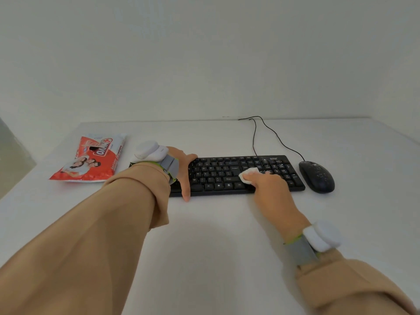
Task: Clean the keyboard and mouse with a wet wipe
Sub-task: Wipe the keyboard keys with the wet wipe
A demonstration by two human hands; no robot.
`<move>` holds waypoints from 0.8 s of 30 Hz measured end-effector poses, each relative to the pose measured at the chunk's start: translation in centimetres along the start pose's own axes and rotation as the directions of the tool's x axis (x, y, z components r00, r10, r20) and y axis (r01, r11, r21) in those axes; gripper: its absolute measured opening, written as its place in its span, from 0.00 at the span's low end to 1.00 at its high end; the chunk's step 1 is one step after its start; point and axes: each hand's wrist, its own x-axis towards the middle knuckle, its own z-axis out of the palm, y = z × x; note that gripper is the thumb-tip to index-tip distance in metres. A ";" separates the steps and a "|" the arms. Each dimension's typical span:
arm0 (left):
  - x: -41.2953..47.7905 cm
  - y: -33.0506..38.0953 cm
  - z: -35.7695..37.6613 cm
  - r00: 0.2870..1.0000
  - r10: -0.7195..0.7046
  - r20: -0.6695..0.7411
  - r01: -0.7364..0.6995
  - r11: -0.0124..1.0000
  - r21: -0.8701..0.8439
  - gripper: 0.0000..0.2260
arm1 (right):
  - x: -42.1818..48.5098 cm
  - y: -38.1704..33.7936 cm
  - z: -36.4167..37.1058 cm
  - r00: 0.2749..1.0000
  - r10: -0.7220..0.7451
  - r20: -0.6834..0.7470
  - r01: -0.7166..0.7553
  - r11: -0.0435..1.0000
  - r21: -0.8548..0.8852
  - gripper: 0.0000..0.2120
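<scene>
A black keyboard (222, 171) lies flat on the white table (204, 235), its left part hidden under my left arm. My left hand (185, 171) rests on the keyboard's left half, thumb hooked over the front edge, fingers spread over the keys. My right hand (268, 185) presses a crumpled white wet wipe (247, 175) onto the keys right of the middle, near the arrow keys. A black mouse (317, 177), speckled with light spots, sits just right of the keyboard, untouched.
A red and white wet wipe pack (91, 160) lies at the left of the table. Two black cables (268, 130) run from keyboard and mouse to the table's back edge by the white wall. Each wrist carries a white device on a grey strap.
</scene>
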 end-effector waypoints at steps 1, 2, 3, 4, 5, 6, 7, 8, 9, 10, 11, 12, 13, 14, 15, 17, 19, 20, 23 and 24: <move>0.0 0.0 -0.1 1.000 -0.001 0.000 0.001 1.000 0.005 0.57 | 0.4 -0.6 0.1 1.000 -0.008 0.012 0.008 1.000 -0.003 0.28; 0.0 0.1 -0.1 1.000 -0.001 0.001 0.001 1.000 0.007 0.57 | 0.6 -0.9 0.2 1.000 -0.014 0.016 0.014 1.000 -0.006 0.28; 0.1 0.1 -0.1 1.000 0.001 0.003 -0.001 1.000 0.006 0.56 | 0.7 -1.0 0.3 1.000 -0.022 0.008 0.022 1.000 -0.005 0.28; 0.1 0.1 -0.1 1.000 -0.001 0.007 0.001 1.000 0.002 0.56 | 0.6 -0.9 0.4 0.999 -0.036 -0.009 0.036 0.999 0.015 0.29; 0.0 0.1 -0.2 1.000 -0.003 0.014 0.003 1.000 -0.002 0.56 | 0.3 -0.8 0.3 0.999 -0.048 -0.027 0.049 0.998 0.051 0.29; 0.0 0.1 -0.2 1.000 -0.006 0.020 0.006 1.000 -0.002 0.56 | -0.1 -0.5 0.2 0.997 -0.063 -0.038 0.066 0.994 0.088 0.29; 0.0 0.3 -0.3 1.000 -0.009 0.023 0.009 1.000 0.003 0.56 | -0.5 -0.1 0.1 0.996 -0.080 -0.031 0.082 0.992 0.096 0.28; 0.0 0.3 -0.3 1.000 -0.012 0.024 0.011 1.000 0.010 0.56 | -0.6 0.3 -0.1 0.995 -0.096 -0.006 0.097 0.993 0.070 0.29; 0.0 0.4 -0.3 1.000 -0.014 0.025 0.014 1.000 0.017 0.55 | -0.8 0.7 -0.3 0.994 -0.102 0.033 0.101 0.995 0.020 0.30; 0.0 0.4 -0.4 1.000 -0.016 0.026 0.015 1.000 0.022 0.56 | -0.8 1.2 -0.7 0.993 -0.100 0.059 0.102 0.994 -0.031 0.31; -0.1 0.3 -0.4 1.000 -0.015 0.024 0.015 1.000 0.022 0.56 | -0.7 1.7 -1.1 0.993 -0.096 0.068 0.100 0.993 -0.065 0.32; -0.1 0.2 -0.3 1.000 -0.013 0.022 0.012 1.000 0.018 0.56 | -0.6 2.0 -1.6 0.994 -0.090 0.065 0.096 0.992 -0.084 0.30; -0.1 0.0 -0.3 1.000 -0.009 0.017 0.009 1.000 0.009 0.57 | -0.4 2.3 -2.0 0.996 -0.073 0.060 0.080 0.991 -0.108 0.27; -0.1 -0.1 -0.2 1.000 -0.006 0.008 0.006 1.000 0.000 0.57 | -0.2 2.4 -2.3 0.997 -0.046 0.053 0.054 0.988 -0.145 0.24; -0.1 -0.2 -0.3 1.000 -0.004 0.000 0.004 1.000 -0.003 0.57 | 0.3 2.4 -2.4 0.999 -0.016 0.042 0.024 0.983 -0.181 0.22; 0.1 -0.3 -0.2 1.000 -0.005 0.002 0.005 1.000 0.002 0.57 | 0.8 1.8 -1.9 1.000 0.006 0.022 -0.001 0.978 -0.206 0.25; 0.1 -0.1 -0.2 1.000 -0.006 0.007 0.006 1.000 0.012 0.57 | 1.2 1.3 -1.1 1.000 -0.023 -0.006 0.021 0.982 -0.186 0.27; 0.2 0.0 -0.3 1.000 -0.005 0.009 0.004 1.000 0.015 0.57 | 1.3 1.1 -0.8 0.999 -0.037 -0.026 0.032 0.987 -0.156 0.26; 0.2 0.4 -0.5 1.000 -0.009 0.020 0.009 1.000 0.023 0.56 | 1.1 1.6 -0.1 0.999 -0.046 -0.004 0.045 0.996 -0.070 0.28; 0.2 0.5 -0.6 0.999 -0.016 0.030 0.015 0.999 0.029 0.55 | 0.8 1.9 -0.1 0.999 -0.044 0.023 0.045 0.998 -0.037 0.30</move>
